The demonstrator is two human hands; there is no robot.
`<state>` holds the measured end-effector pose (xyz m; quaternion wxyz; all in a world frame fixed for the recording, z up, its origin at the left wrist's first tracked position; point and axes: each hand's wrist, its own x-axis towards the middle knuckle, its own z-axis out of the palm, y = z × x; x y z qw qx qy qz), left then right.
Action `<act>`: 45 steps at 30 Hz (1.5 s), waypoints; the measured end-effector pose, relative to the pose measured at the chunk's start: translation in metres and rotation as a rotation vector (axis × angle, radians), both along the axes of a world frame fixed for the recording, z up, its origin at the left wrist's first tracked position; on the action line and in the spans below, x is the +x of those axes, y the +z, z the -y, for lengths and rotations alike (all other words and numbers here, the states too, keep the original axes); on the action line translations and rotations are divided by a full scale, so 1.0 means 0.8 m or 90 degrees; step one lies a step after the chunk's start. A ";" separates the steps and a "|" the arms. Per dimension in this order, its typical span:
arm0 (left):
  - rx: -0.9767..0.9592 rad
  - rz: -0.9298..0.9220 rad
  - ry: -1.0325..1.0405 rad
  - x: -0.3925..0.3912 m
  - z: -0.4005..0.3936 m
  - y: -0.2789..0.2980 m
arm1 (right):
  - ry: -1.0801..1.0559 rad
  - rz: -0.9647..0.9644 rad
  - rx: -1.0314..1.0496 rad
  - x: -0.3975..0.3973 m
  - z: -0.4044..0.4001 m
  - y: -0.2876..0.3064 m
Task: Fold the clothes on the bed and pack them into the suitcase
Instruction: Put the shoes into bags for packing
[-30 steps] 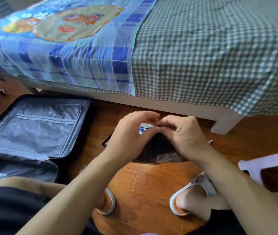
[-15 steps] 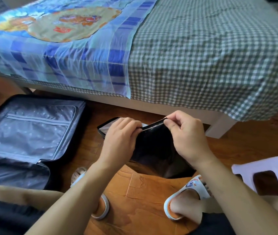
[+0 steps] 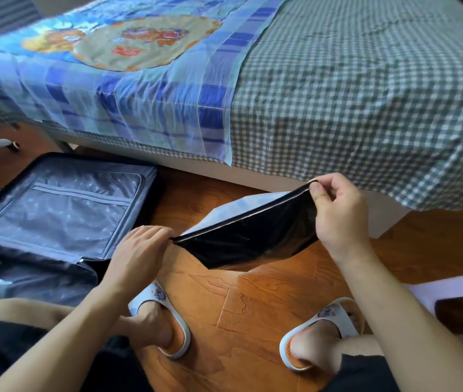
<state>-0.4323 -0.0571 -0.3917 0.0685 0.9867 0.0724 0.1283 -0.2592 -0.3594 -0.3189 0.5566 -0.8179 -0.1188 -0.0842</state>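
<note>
Clothes for packing do not show plainly to us; what we hold is a black glossy bag (image 3: pixel 252 239) with a zip strip along its top edge, stretched across the centre of the frame above the wooden floor (image 3: pixel 252 301). Largest is the bed (image 3: pixel 366 89), filling the upper half under a checked sheet and a blue blanket (image 3: pixel 128 80). Our suitcase (image 3: pixel 60 210) lies open at the left on the floor. Our right hand (image 3: pixel 337 219) pinches the bag's upper right corner; our left hand (image 3: pixel 137 250) pinches its lower left end.
</note>
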 end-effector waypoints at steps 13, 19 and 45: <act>-0.181 -0.129 -0.044 0.009 0.099 0.033 | 0.246 -0.126 -0.073 -0.003 -0.071 0.014; -0.270 -0.162 0.043 -0.001 0.070 0.073 | 0.133 -0.127 -0.370 -0.021 -0.143 0.044; -0.887 0.179 0.883 -0.367 -0.267 0.043 | 0.917 -0.351 -0.314 -0.242 -0.611 0.088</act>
